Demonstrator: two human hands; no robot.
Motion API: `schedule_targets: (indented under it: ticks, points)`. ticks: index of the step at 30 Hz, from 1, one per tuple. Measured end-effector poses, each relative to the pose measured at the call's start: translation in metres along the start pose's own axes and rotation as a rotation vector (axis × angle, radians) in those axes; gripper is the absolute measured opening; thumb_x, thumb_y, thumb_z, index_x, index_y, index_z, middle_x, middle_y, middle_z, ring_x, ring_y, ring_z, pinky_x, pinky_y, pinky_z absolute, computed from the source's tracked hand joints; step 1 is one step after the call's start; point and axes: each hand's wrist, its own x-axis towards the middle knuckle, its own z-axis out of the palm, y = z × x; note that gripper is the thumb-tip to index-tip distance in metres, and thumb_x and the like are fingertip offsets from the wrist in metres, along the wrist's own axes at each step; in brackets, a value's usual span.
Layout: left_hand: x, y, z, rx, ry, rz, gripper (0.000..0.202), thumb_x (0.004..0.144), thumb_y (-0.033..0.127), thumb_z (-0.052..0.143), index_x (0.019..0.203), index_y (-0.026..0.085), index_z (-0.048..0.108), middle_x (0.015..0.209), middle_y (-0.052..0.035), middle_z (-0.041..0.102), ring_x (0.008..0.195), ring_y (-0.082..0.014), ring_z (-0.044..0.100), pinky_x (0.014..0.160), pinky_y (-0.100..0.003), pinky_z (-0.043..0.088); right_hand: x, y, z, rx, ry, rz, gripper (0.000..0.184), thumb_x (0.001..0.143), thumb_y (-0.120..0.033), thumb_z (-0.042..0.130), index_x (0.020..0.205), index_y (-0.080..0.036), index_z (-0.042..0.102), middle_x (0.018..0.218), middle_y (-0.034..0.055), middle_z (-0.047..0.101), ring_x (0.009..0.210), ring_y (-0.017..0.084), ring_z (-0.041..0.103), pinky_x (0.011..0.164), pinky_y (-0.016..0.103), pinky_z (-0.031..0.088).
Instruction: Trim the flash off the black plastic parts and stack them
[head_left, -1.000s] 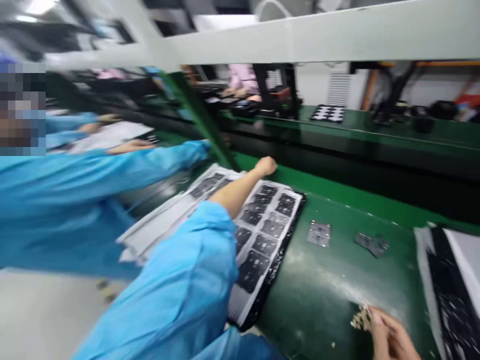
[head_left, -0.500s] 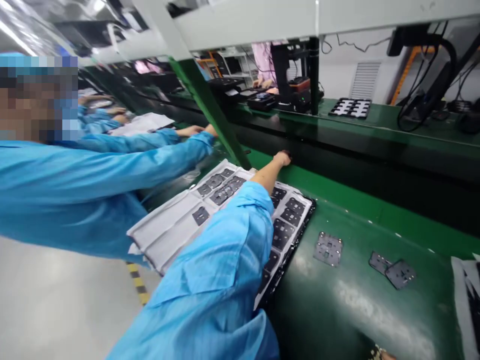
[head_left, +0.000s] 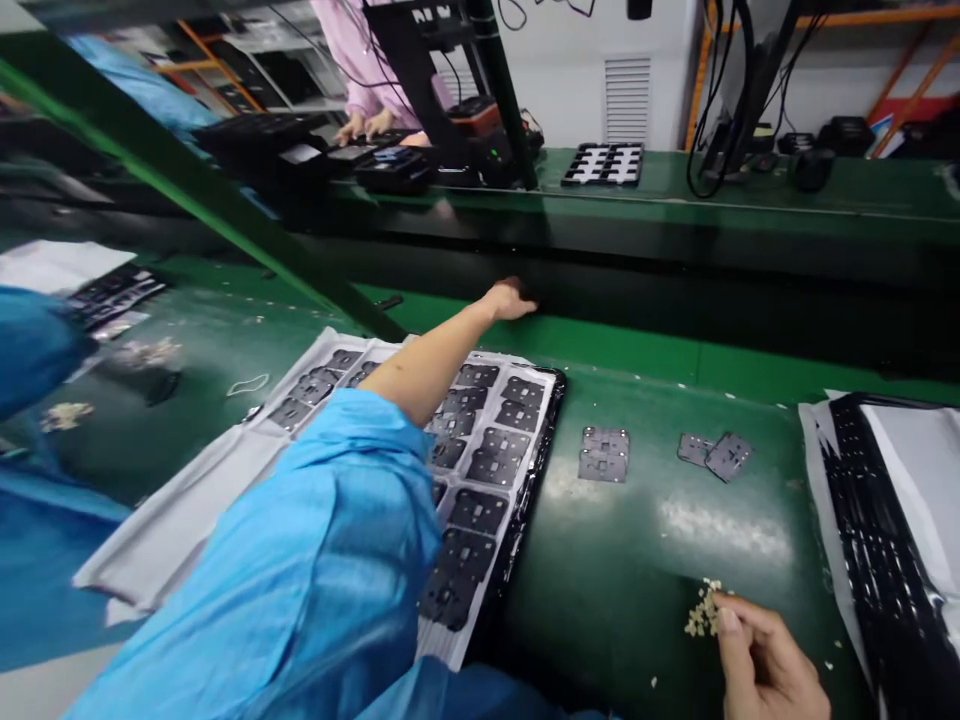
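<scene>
I see a small clump of pale bits (head_left: 702,612) pinched at my right fingertips, low over the green bench near its front edge. A few loose bits lie scattered on the bench around it. What my left hand touches is hidden in shadow.

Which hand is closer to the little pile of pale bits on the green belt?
Right. The right hand has its fingers at the pale bits; the left hand reaches far across the belt, beyond the tray.
</scene>
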Motion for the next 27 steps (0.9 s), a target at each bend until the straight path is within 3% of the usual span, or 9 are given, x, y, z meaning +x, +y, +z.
schedule_targets:
  ticks: [4, 7, 10, 15, 19, 23, 24, 27]
  points:
    - [-0.030, 0.069, 0.029, -0.124, -0.060, 0.180, 0.038, 0.102, 0.024, 0.070, 0.134, 0.005, 0.068, 0.111, -0.0122, 0.079, 0.105, -0.0246, 0.077, 0.098, -0.038, 0.061, 0.005, 0.008, -0.005, -0.020, -0.049, -0.085, 0.035, 0.099, -0.048, 0.077, 0.085, -0.017, 0.086, 0.064, 0.0032, 0.075, 0.045, 0.011, 0.060, 0.048, 0.021, 0.049]
    - [-0.063, 0.130, 0.061, -0.232, -0.171, 0.419, 0.042, 0.091, 0.016, 0.077, 0.132, 0.012, 0.070, 0.103, -0.0048, 0.083, 0.093, -0.0167, 0.079, 0.088, -0.026, 0.060, 0.012, 0.013, -0.009, -0.016, -0.115, -0.234, 0.026, 0.100, -0.038, 0.077, 0.089, -0.017, 0.086, 0.067, 0.0032, 0.077, 0.047, 0.011, 0.065, 0.051, 0.018, 0.053]
    - [-0.079, 0.172, 0.078, -0.274, -0.207, 0.578, 0.033, 0.085, 0.018, 0.082, 0.118, 0.015, 0.075, 0.101, -0.0036, 0.082, 0.092, -0.0167, 0.078, 0.087, -0.025, 0.059, 0.017, 0.013, -0.011, 0.009, -0.134, -0.322, 0.017, 0.100, -0.029, 0.075, 0.093, -0.017, 0.085, 0.072, 0.0035, 0.079, 0.047, 0.010, 0.065, 0.050, 0.017, 0.052]
    - [-0.062, 0.189, 0.071, -0.232, -0.113, 0.536, 0.019, 0.089, 0.019, 0.074, 0.106, 0.011, 0.074, 0.111, -0.0132, 0.078, 0.098, -0.0240, 0.075, 0.091, -0.035, 0.057, 0.018, 0.009, -0.009, 0.060, -0.124, -0.310, 0.014, 0.101, -0.026, 0.073, 0.096, -0.017, 0.083, 0.068, 0.0005, 0.074, 0.044, 0.009, 0.057, 0.047, 0.018, 0.048]
    - [-0.060, 0.206, 0.078, -0.190, -0.219, 0.527, 0.035, 0.078, 0.032, 0.088, 0.105, 0.016, 0.073, 0.106, -0.0084, 0.077, 0.096, -0.0244, 0.075, 0.089, -0.032, 0.057, 0.018, 0.007, -0.005, 0.105, -0.167, -0.285, 0.015, 0.100, -0.026, 0.072, 0.095, -0.018, 0.083, 0.056, -0.0057, 0.058, 0.043, 0.009, 0.051, 0.046, 0.019, 0.044]
    - [-0.080, 0.237, 0.093, -0.164, -0.272, 0.613, 0.044, 0.063, 0.033, 0.095, 0.094, 0.019, 0.067, 0.111, -0.0094, 0.073, 0.115, -0.0306, 0.069, 0.100, -0.034, 0.053, 0.012, 0.000, -0.001, 0.142, -0.204, -0.216, 0.021, 0.102, -0.025, 0.065, 0.090, -0.018, 0.081, 0.054, -0.0085, 0.043, 0.045, 0.009, 0.042, 0.048, 0.021, 0.038]
    - [-0.083, 0.242, 0.094, -0.157, -0.277, 0.630, 0.044, 0.060, 0.033, 0.095, 0.087, 0.020, 0.063, 0.105, -0.0090, 0.071, 0.111, -0.0315, 0.069, 0.097, -0.036, 0.053, 0.011, -0.002, 0.001, 0.163, -0.234, -0.197, 0.023, 0.103, -0.024, 0.063, 0.089, -0.018, 0.080, 0.055, -0.0085, 0.041, 0.046, 0.009, 0.041, 0.048, 0.022, 0.037]
    - [-0.075, 0.248, 0.088, -0.160, -0.252, 0.665, 0.042, 0.064, 0.040, 0.088, 0.079, 0.023, 0.052, 0.085, -0.0045, 0.066, 0.087, -0.0277, 0.067, 0.081, -0.037, 0.053, 0.015, -0.007, 0.010, 0.128, -0.154, -0.193, 0.022, 0.098, -0.026, 0.065, 0.083, -0.018, 0.079, 0.052, -0.0100, 0.037, 0.043, 0.008, 0.041, 0.048, 0.021, 0.036]
